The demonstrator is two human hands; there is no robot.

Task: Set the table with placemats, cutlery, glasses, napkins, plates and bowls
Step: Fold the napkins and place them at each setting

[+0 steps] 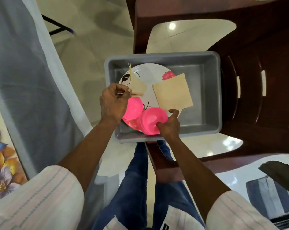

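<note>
A: Widest view first. The brown chair (256, 80) stood beside the cloth-draped table (24, 80), with a floral placemat (1, 163) already down on it. The grey tub (206, 67) sat on the seat and seemed to poke out past its edge on the table side. For me that was the big risk: one hard tug inside could have tipped the lot onto the floor.

B: And the white plate (150, 72) lay at the bottom of the tub, under everything. Anything dragged off carelessly might have skidded it along too.

A: Now the bowls. The right hand (169, 125) gripped the tilted pink bowl (153, 121) by its rim at the tub's near wall. The second pink bowl (133, 108) sat on the plate just beneath the left hand (114, 103).

B: One finger of that right hand stretched up to the flat napkin (172, 92), touching its near edge. That's a loaded hand, so the bowl could have slipped.

A: The left hand, fingers curled, pinched the folded napkin (138, 87) above the plate. It's light paper and easily dropped on the way to the table.
</note>
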